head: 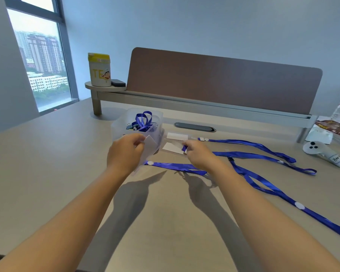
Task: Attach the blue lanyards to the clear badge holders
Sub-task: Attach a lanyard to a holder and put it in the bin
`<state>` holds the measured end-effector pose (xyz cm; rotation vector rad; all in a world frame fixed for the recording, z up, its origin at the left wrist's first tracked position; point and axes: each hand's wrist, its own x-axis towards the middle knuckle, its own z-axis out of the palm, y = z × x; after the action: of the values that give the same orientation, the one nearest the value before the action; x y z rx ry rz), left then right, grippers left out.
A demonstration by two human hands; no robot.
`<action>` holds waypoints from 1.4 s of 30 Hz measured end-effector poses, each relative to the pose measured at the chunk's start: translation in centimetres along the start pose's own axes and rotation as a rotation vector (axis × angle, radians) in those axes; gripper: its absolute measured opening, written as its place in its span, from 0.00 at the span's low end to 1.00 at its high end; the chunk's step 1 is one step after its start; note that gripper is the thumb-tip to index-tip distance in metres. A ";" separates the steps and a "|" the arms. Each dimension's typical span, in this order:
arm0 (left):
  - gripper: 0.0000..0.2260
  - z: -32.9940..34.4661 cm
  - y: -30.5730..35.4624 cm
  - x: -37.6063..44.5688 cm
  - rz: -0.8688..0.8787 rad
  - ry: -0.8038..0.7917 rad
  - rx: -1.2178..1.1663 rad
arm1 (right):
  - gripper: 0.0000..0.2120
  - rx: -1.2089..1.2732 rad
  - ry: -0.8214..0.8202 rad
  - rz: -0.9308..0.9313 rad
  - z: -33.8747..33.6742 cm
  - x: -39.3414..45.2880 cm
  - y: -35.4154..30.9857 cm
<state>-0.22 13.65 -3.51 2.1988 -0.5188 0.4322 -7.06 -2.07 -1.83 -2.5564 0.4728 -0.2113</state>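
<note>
My left hand (126, 152) holds a clear badge holder (148, 147) upright above the table, thumb and fingers curled on its upper edge. My right hand (197, 154) pinches the blue end of a lanyard (177, 166) whose strap runs across the table beneath both hands. Two more clear badge holders with white cards (174, 147) lie just beyond my right hand. Other blue lanyards (263, 157) stretch out to the right. A clear plastic bin (157, 116) behind my left hand holds another coiled blue lanyard and clips.
A brown desk divider (222, 83) on a rail stands across the back. On its left shelf sit a yellow-lidded canister (99, 70) and a black case (118, 83). A white controller (322, 151), papers and a bottle crowd the right edge. A cable slot (194, 127) is set in the table.
</note>
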 end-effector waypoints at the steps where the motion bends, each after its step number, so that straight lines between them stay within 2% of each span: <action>1: 0.13 -0.1 -0.4 0.1 -0.037 -0.007 -0.024 | 0.18 0.019 -0.010 -0.001 0.6 0.3 0.1; 7: 0.12 -0.6 -2.3 1.4 -0.133 -0.029 -0.107 | 0.12 0.146 -0.059 0.056 3.3 3.0 0.0; 12: 0.12 -0.4 -3.2 2.7 -0.146 -0.066 -0.134 | 0.10 -0.090 -0.163 0.004 5.3 5.5 0.5; 16: 0.12 -0.4 -3.8 3.4 -0.168 -0.076 -0.149 | 0.14 -0.124 -0.283 0.025 5.6 6.8 0.3; 23: 0.12 -0.7 -4.6 2.9 -0.226 -0.074 -0.166 | 0.18 -0.192 -0.233 0.052 6.0 6.4 0.1; 26: 0.12 -1.5 -4.7 2.7 -0.237 -0.064 -0.172 | 0.17 -0.210 -0.225 0.064 5.3 5.9 -0.5; 30: 0.13 -3.1 -4.8 3.1 -0.269 -0.030 -0.216 | 0.03 0.023 -0.163 0.012 2.5 5.2 -2.8; 36: 0.13 -4.9 -5.0 4.8 -0.284 0.002 -0.265 | 0.07 0.470 -0.004 -0.019 -0.1 7.7 -6.2; 39: 0.13 -5.7 -5.4 6.5 -0.283 0.031 -0.288 | 0.03 0.596 0.051 -0.017 -0.3 9.9 -8.2; 42: 0.13 -6.2 -5.9 8.5 -0.286 0.060 -0.298 | 0.05 0.658 0.102 -0.012 -0.1 12.9 -9.8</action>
<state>9.21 20.06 0.44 1.9275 -0.2139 0.2484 7.75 0.93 4.11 -1.9109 0.3499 -0.4251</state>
